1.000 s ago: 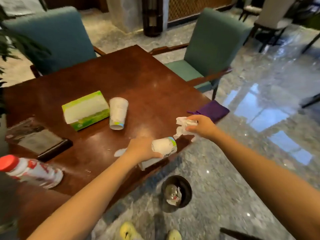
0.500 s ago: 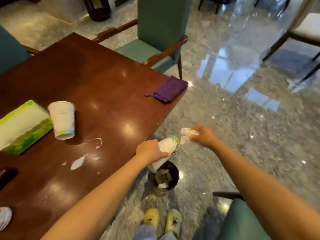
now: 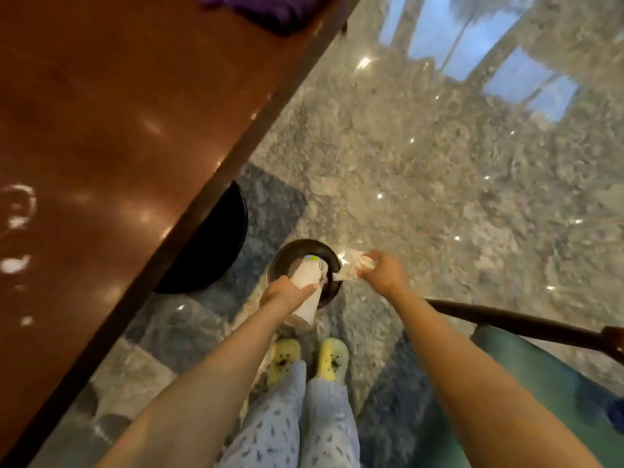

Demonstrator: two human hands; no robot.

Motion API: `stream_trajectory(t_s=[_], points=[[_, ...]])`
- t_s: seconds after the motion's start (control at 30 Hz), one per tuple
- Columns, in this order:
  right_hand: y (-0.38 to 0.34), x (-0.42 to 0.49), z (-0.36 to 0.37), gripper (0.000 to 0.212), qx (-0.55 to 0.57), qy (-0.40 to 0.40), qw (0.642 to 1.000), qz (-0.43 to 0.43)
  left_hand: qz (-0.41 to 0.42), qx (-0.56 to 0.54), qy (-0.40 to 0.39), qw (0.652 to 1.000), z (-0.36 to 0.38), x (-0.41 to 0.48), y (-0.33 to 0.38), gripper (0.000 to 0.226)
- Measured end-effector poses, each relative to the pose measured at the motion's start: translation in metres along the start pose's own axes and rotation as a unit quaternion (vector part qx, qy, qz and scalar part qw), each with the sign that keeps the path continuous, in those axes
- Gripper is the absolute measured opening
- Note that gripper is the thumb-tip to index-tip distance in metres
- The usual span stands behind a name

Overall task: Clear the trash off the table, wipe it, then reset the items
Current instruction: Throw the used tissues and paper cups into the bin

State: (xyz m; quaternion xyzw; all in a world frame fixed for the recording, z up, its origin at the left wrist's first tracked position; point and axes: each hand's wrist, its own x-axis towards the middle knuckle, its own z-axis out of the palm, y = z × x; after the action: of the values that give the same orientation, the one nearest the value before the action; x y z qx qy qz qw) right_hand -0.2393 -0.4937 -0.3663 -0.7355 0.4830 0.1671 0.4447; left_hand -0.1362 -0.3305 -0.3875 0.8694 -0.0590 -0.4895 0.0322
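Paper cup: white paper cup (image 3: 309, 283) lies tilted in my left hand (image 3: 287, 293), fingers wrapped round it, rim end over the black bin (image 3: 332, 261).
Tissue: crumpled tissue (image 3: 353, 268) pinched in my right hand (image 3: 383, 273), at the bin's right rim, partly outside it.
Risk, tissue: I judge it could drop onto the marble floor (image 3: 439, 170) if let go here.
Risk, cup: any dregs may drip on my yellow shoes (image 3: 332, 358).
Table: wooden table (image 3: 101, 113) shows white spill marks (image 3: 15, 265); purple cloth (image 3: 263, 10) waits at the far edge.
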Motion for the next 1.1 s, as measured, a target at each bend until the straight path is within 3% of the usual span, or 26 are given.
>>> stream_trajectory(t_s=[0.3,0.53,0.67,1.1], points=[[0.027,0.078,0.111,0.047,-0.026,-0.045,0.998,0.043,-0.053,-0.054,0.019,0.997,0.044,0.101,-0.018,0.074],[0.022,0.102,0.134,0.051,-0.063,-0.096,0.993,0.027,-0.060,-0.053,0.024,0.997,0.042,0.132,-0.016,0.070],[0.013,0.096,0.118,0.051,-0.101,-0.145,0.984,0.002,-0.048,-0.025,0.023,0.998,0.029,0.121,-0.014,0.052],[-0.094,-0.026,-0.033,0.055,-0.349,-0.258,0.900,-0.043,0.048,0.141,-0.081,0.986,-0.087,-0.057,0.047,0.045]])
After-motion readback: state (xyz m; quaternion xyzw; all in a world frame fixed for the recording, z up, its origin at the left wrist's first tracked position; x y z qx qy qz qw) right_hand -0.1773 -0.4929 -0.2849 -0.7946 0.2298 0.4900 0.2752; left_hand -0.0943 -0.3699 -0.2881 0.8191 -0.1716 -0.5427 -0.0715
